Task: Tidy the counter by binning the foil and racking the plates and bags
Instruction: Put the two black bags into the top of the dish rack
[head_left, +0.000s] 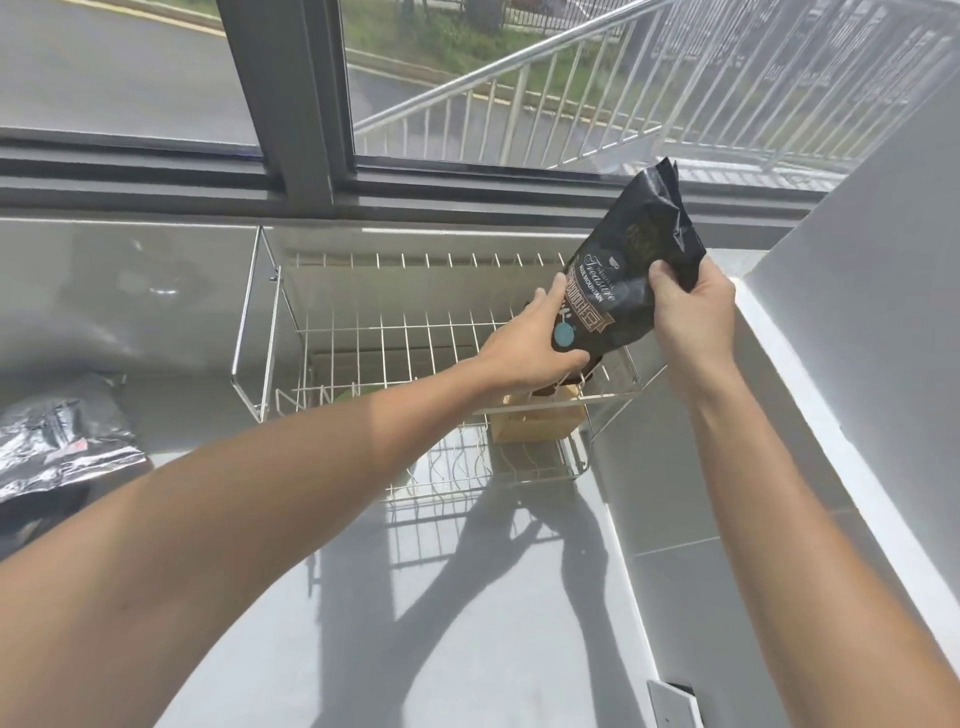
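From the lower frame I reach up to centre right: my left hand cups the coffee bag low, my right hand pinches its side. Its long axis tilts upper right, above the wire rack at centre.

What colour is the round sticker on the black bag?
Teal blue; the round sticker on the black bag shows in the head view.

black bag, "Treasure", "BLUE MOUNTAIN"
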